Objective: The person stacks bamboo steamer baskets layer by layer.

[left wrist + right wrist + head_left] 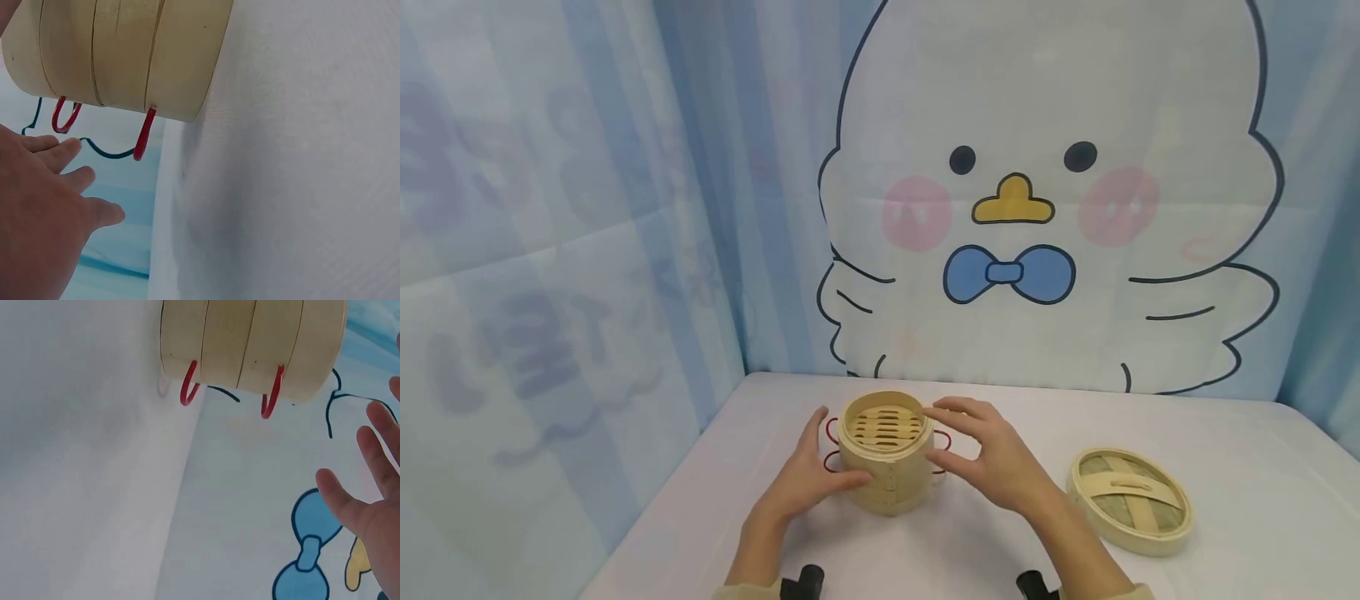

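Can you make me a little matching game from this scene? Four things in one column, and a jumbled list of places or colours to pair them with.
1. Stacked steamer baskets
2. Round lid
3. Loop handles
4. Bow tie

A. Red
B. On the table, to the right of the other items on it
C. Blue, drawn on the backdrop
D. On the table, between the left hand and the right hand

Right pairs: 1-D, 2-B, 3-A, 4-C
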The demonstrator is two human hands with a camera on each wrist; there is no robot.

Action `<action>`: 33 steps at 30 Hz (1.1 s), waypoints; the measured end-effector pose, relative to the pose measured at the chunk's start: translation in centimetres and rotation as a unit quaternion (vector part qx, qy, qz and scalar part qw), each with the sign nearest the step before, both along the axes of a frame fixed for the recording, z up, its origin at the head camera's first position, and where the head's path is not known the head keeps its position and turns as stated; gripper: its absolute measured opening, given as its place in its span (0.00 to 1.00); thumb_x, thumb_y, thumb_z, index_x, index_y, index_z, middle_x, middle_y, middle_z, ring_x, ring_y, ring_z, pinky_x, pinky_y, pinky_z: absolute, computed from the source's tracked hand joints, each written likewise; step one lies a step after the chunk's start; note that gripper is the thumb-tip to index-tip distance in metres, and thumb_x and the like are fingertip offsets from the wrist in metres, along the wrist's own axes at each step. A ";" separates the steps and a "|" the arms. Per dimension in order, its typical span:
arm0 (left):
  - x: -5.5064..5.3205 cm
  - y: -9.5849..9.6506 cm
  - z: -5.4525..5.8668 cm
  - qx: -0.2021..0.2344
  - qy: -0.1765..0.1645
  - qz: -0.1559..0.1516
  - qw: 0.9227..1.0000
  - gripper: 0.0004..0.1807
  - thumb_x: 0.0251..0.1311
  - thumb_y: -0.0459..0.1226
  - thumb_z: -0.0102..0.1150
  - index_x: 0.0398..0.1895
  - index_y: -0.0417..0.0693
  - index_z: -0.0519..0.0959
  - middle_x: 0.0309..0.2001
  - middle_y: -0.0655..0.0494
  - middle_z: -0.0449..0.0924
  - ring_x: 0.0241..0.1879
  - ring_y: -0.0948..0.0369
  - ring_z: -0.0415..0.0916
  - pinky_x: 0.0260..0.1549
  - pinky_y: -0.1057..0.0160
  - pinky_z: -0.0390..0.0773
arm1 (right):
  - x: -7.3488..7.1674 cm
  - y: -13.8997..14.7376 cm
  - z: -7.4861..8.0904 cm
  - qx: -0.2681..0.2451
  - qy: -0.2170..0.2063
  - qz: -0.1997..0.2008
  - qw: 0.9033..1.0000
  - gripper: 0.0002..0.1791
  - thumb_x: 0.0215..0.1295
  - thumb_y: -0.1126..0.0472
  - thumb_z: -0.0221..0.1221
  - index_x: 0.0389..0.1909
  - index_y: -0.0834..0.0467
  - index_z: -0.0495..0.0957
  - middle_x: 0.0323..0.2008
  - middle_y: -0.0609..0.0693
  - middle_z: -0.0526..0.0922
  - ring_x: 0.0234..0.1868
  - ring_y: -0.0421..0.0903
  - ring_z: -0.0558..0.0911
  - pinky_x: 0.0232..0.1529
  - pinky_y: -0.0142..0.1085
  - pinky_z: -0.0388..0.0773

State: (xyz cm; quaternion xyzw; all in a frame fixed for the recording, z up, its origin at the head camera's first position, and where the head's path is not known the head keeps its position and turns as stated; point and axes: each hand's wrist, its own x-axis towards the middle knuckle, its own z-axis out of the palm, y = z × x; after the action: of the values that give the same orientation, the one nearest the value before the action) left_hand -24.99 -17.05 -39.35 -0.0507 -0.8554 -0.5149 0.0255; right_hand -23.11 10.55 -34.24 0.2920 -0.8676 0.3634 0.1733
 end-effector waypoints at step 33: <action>-0.1 1.7 -0.1 0.020 0.057 -0.016 0.998 0.65 0.44 0.48 0.82 0.80 0.41 0.48 0.78 0.40 0.51 0.74 0.42 0.54 0.65 0.37 0.63 | 3.0 12.8 0.1 0.033 -0.010 -0.136 0.990 0.31 0.60 0.54 0.73 0.64 0.55 0.78 0.63 0.60 0.75 0.63 0.66 0.72 0.56 0.69 0.69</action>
State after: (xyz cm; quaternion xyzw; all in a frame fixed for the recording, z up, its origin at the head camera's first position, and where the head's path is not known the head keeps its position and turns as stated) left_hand -25.07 -15.38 -39.45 -0.0929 -0.8409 -0.5288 0.0675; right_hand -20.11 23.31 -34.17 0.1735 -0.9124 0.3104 0.2028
